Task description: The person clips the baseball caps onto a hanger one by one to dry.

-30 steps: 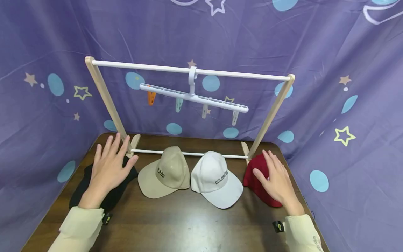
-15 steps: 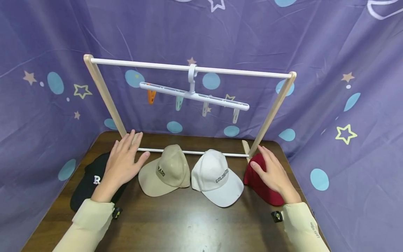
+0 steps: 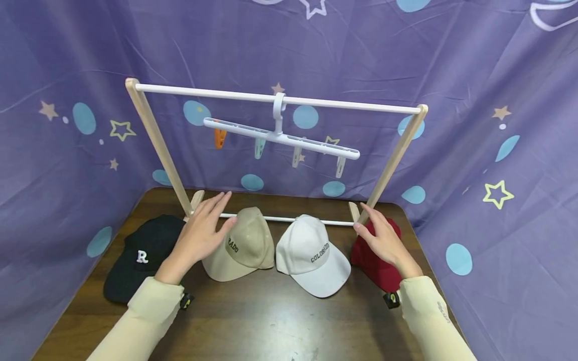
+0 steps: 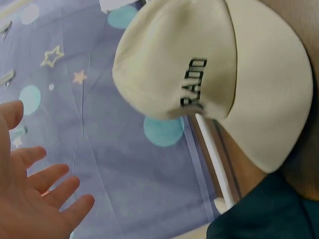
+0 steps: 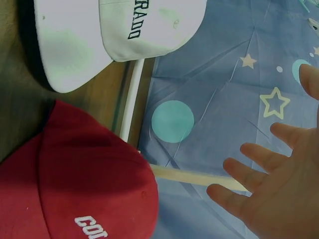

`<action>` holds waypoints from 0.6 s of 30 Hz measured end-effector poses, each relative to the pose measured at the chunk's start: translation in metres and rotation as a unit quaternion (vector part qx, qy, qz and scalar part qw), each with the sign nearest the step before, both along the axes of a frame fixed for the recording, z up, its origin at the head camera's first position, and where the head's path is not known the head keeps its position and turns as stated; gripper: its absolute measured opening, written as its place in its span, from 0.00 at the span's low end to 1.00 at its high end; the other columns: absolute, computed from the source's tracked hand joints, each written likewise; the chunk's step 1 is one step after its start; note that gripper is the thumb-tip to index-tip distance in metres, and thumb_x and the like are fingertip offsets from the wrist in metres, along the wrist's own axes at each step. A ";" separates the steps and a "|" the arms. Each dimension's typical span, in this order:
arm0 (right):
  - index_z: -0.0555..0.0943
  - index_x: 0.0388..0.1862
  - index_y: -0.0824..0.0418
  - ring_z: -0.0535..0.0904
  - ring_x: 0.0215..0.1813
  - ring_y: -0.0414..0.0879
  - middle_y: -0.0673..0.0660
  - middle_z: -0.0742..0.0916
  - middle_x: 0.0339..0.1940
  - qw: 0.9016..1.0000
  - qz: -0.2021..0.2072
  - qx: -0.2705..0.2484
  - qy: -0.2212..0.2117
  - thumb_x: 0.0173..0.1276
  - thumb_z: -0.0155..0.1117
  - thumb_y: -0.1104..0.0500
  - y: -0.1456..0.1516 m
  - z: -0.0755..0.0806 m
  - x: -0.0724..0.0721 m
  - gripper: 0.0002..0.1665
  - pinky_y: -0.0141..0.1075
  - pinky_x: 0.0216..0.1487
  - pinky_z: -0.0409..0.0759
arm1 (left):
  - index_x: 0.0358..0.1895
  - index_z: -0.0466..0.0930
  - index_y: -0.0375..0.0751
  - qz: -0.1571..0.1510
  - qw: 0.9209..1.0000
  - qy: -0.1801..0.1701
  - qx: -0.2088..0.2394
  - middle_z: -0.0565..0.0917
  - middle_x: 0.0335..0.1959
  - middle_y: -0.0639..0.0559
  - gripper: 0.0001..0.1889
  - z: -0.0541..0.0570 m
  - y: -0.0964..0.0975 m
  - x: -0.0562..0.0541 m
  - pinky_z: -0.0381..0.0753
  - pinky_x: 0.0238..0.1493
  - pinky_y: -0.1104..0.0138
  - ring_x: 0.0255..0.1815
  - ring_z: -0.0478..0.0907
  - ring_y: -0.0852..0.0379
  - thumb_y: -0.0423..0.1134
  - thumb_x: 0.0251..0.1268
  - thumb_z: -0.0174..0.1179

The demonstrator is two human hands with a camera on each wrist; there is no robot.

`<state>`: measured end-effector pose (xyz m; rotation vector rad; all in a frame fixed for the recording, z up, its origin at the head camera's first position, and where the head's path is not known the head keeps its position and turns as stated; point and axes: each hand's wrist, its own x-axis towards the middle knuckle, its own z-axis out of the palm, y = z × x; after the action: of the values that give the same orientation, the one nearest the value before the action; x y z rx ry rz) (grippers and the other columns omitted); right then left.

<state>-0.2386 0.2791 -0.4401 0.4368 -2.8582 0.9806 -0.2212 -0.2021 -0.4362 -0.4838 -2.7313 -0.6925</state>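
Observation:
My left hand (image 3: 200,235) hovers between the black cap (image 3: 149,245) with a white R and the beige cap (image 3: 248,240), overlapping the beige brim in the head view. Its fingers are extended and hold nothing. Above the red cap (image 3: 377,265) at the right, my right hand (image 3: 384,238) is held with relaxed fingers, also without anything in it. A white cap (image 3: 311,255) lettered COLORADO lies between the beige and red ones. In the left wrist view the beige cap (image 4: 184,59) is beside the hand; the right wrist view has the red cap (image 5: 99,179) below the white one.
A rack with wooden posts (image 3: 158,145) and a white top rail (image 3: 217,93) stands at the table's back. From the rail hangs a white hanger (image 3: 307,144) with several clips, among them an orange clip (image 3: 220,138). A purple curtain (image 3: 361,50) surrounds the brown table (image 3: 253,316).
My left hand has moved right, from over the black cap to the beige cap's edge, uncovering the R. My right hand has shifted slightly left and up over the red cap.

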 end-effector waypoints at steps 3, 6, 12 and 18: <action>0.59 0.87 0.57 0.59 0.83 0.66 0.66 0.66 0.84 1.000 0.006 -0.007 -0.003 0.84 0.55 0.41 -0.004 0.002 -0.005 0.42 0.66 0.78 0.58 | 0.87 0.55 0.49 -0.008 1.000 -0.010 0.010 0.63 0.83 0.38 0.37 -0.005 0.008 0.000 0.62 0.74 0.34 0.82 0.58 0.33 0.55 0.84 0.54; 0.59 0.87 0.56 0.58 0.84 0.65 0.65 0.66 0.84 1.000 0.012 -0.015 -0.005 0.84 0.56 0.42 -0.008 0.003 -0.008 0.41 0.65 0.79 0.57 | 0.86 0.55 0.51 -0.014 1.000 -0.015 0.019 0.64 0.82 0.40 0.36 -0.007 0.014 0.000 0.66 0.72 0.35 0.80 0.61 0.35 0.56 0.84 0.53; 0.60 0.86 0.58 0.59 0.84 0.64 0.65 0.67 0.84 0.999 0.016 -0.029 -0.012 0.84 0.56 0.44 -0.013 0.000 -0.014 0.40 0.63 0.80 0.56 | 0.85 0.60 0.50 -0.027 0.998 -0.020 0.049 0.71 0.77 0.40 0.34 -0.011 0.030 -0.001 0.70 0.69 0.39 0.73 0.69 0.36 0.54 0.83 0.55; 0.62 0.85 0.57 0.67 0.80 0.66 0.64 0.69 0.83 0.999 0.015 -0.047 -0.022 0.84 0.56 0.44 -0.014 -0.002 -0.022 0.38 0.63 0.78 0.62 | 0.82 0.65 0.49 -0.039 0.997 -0.013 0.072 0.79 0.69 0.39 0.31 -0.016 0.044 -0.004 0.74 0.67 0.41 0.65 0.79 0.38 0.50 0.82 0.58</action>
<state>-0.2610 0.2654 -0.4424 0.4573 -2.8377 1.1385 -0.2254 -0.1577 -0.4525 -0.5538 -2.6733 -0.9149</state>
